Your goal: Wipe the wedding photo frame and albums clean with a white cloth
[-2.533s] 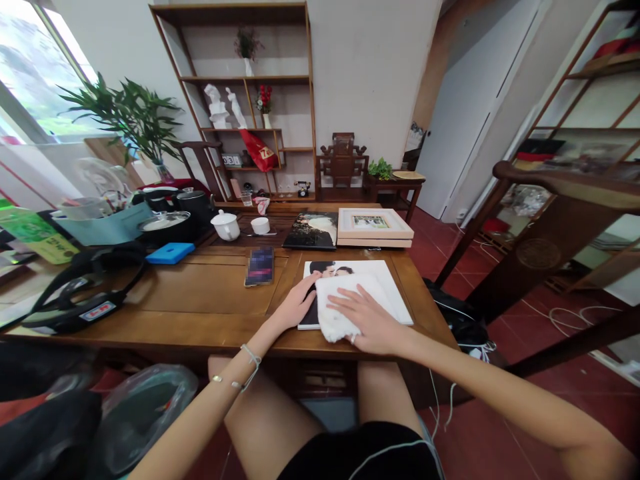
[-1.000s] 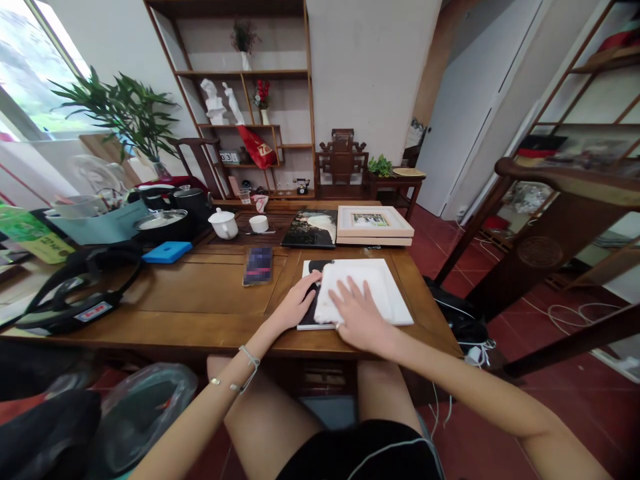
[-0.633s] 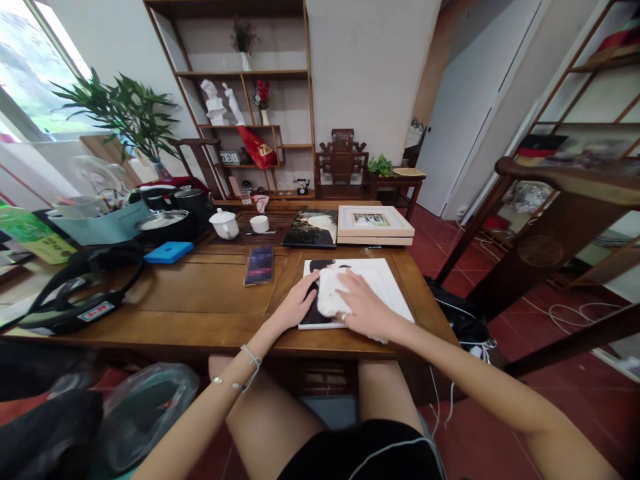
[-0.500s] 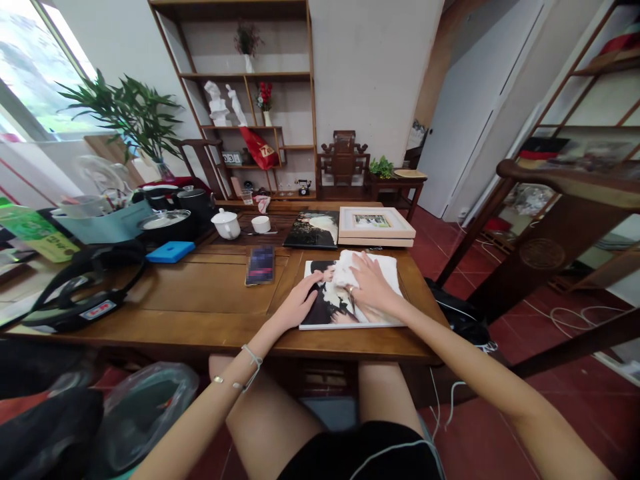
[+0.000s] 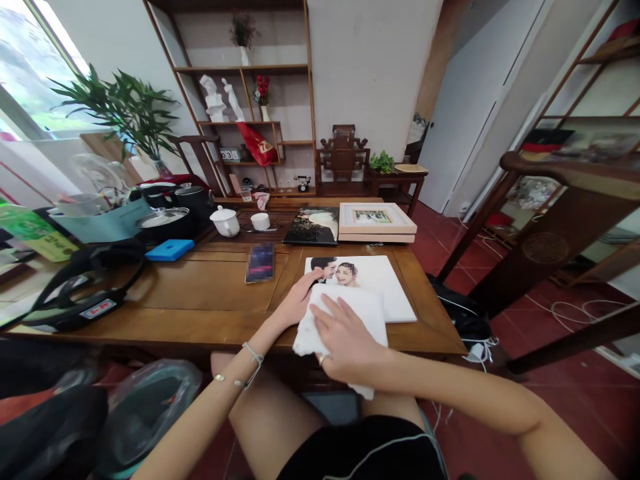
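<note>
Cloth, white, lies under the right hand, fingers spread, overhanging the table's near edge and covering a photo board's lower part. The left hand rests flat on the board's left edge, just beside; light, even pressure should suit wiping. Farther back, 1 dark photo sits beside 1 pale frame.

A white cup stands beyond a phone, near a teapot.
</note>
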The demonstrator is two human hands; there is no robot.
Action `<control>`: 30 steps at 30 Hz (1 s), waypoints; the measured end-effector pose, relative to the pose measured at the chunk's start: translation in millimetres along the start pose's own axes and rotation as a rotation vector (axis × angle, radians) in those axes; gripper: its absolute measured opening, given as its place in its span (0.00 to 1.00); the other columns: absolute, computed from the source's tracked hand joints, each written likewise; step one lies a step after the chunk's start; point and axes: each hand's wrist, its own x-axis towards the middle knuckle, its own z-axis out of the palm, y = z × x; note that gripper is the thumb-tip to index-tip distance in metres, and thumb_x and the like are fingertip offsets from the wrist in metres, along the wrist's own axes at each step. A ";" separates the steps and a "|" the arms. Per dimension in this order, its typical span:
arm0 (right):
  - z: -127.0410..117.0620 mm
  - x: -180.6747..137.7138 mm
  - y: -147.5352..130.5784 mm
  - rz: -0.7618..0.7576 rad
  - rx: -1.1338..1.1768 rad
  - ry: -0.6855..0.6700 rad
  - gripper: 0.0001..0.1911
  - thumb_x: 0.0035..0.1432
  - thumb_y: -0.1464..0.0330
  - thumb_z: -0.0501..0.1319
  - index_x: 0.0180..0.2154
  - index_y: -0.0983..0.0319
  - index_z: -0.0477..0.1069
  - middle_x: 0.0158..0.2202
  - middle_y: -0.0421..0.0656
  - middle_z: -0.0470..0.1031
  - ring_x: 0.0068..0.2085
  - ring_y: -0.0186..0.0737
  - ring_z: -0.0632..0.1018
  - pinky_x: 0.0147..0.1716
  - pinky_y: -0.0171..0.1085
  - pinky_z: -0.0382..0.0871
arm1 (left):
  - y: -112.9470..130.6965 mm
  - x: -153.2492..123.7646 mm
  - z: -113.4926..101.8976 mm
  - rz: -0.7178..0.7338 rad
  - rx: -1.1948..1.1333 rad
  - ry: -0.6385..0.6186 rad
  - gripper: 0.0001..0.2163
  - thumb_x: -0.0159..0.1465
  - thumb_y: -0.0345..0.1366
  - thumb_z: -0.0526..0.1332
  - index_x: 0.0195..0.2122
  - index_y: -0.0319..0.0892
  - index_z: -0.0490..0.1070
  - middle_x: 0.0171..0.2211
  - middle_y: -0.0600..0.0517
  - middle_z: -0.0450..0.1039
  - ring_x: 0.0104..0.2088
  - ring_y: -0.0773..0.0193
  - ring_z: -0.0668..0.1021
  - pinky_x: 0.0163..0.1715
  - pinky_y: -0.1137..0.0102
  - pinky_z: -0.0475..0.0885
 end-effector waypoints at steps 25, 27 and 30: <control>-6.9 58.2 168.3 0.399 0.501 0.074 0.18 0.57 0.60 0.59 0.44 0.66 0.73 0.46 0.52 0.76 0.46 0.51 0.75 0.46 0.42 0.66 | 15.9 1.9 -4.2 -0.003 0.064 -0.034 0.18 0.67 0.33 0.48 0.56 0.43 0.65 0.60 0.45 0.63 0.62 0.58 0.63 0.63 0.56 0.54; -12.4 38.1 180.1 0.462 0.528 0.093 0.21 0.56 0.59 0.60 0.46 0.66 0.73 0.49 0.52 0.74 0.50 0.53 0.74 0.50 0.44 0.64 | 14.7 2.0 -3.8 -0.006 0.067 -0.031 0.18 0.67 0.33 0.47 0.56 0.43 0.65 0.60 0.46 0.62 0.63 0.58 0.62 0.63 0.56 0.54; -21.6 11.6 186.5 0.552 0.555 0.129 0.22 0.54 0.60 0.60 0.47 0.66 0.73 0.52 0.52 0.73 0.54 0.55 0.70 0.55 0.46 0.60 | 13.7 2.6 -3.6 -0.012 0.072 -0.036 0.18 0.67 0.34 0.47 0.56 0.42 0.66 0.60 0.45 0.63 0.63 0.58 0.62 0.64 0.56 0.54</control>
